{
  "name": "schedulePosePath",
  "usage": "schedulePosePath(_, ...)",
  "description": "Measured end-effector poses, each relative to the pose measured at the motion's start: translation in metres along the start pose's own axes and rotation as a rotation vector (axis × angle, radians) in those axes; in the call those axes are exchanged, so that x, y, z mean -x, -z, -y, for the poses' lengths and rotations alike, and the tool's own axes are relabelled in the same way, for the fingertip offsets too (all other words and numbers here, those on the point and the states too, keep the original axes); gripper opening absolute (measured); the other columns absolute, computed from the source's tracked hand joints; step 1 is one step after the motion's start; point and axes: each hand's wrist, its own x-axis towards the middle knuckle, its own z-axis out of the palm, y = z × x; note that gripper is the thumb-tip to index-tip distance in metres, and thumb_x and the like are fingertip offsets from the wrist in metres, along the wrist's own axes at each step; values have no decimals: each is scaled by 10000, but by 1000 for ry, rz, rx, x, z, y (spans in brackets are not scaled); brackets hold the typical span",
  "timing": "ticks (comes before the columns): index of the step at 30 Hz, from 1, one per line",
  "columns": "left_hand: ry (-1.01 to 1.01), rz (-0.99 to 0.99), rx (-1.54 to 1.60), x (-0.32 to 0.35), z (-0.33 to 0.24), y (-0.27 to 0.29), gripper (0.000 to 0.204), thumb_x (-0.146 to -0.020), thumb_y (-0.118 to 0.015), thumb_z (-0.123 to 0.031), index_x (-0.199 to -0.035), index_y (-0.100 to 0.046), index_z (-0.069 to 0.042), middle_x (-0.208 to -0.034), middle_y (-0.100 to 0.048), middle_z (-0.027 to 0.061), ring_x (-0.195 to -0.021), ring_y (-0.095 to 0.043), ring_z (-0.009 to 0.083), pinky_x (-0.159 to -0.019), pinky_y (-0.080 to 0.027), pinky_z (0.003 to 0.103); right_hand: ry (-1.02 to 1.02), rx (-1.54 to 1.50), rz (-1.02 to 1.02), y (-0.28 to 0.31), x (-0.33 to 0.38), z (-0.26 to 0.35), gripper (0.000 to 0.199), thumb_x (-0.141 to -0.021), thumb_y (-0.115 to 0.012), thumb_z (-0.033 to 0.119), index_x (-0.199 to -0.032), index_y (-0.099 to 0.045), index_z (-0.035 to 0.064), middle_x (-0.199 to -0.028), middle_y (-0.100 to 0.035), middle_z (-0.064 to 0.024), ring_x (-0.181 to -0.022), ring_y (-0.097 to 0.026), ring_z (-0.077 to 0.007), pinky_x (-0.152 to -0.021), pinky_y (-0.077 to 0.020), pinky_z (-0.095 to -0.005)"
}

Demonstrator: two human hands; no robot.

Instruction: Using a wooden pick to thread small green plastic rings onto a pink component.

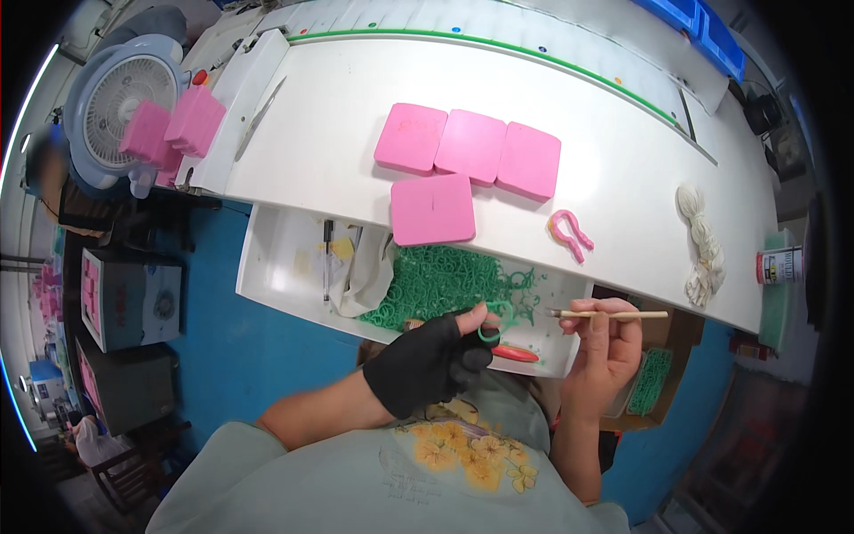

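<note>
While the left hand (427,360), covered by a black fingerless glove, pinches a small green ring (490,331) between thumb and fingertips, the bare right hand (603,349) is closed around a thin wooden stick (612,314) that lies level, its darker tip pointing toward the ring and stopping just short of it. Both hands hover over the near edge of a shallow white tray (276,267), and everything else is best placed from that tray. Inside it, directly beyond the gloved hand, lies a dense heap of green rings (436,280); a black pen (327,258) and a crumpled pale cloth (366,271) sit to the left of the heap. A red-handled tool (516,353) rests at the tray's near rim, just beside the held ring. Above the tray, on the white table (623,169), four pink square pads (470,165) lie together, one overhanging the tray's far side. To the right of them are a pink horseshoe-shaped clip (569,233) and a bundle of off-white cord (703,245). Far left of the tray stands a grey fan (120,102).
</note>
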Motion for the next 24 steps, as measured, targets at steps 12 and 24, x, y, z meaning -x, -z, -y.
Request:
schedulePosePath(12, -1135, 83, -1235, 27, -25, -33, 110, -851, -717, -62, -955, -729, -31, -878, -656, 106, -726, -628, 177, -637, -503, 293, 253, 148, -174, 16, -3, 29, 136, -994, -535, 109, -1067, -499, -1, -931, -637, -175, -692, -589, -165, -636, -527, -278)
schedulePosePath(24, -1325, -174, -1359, -27, -3, 12, 123, -821, -723, -51, -942, -699, -49, -841, -603, 80, -713, -612, 215, -633, -491, 309, 218, 262, 82, -9, 8, 21, 92, -948, -561, -33, -1025, -537, -79, -943, -673, -200, -816, -674, -215, -746, -579, -319)
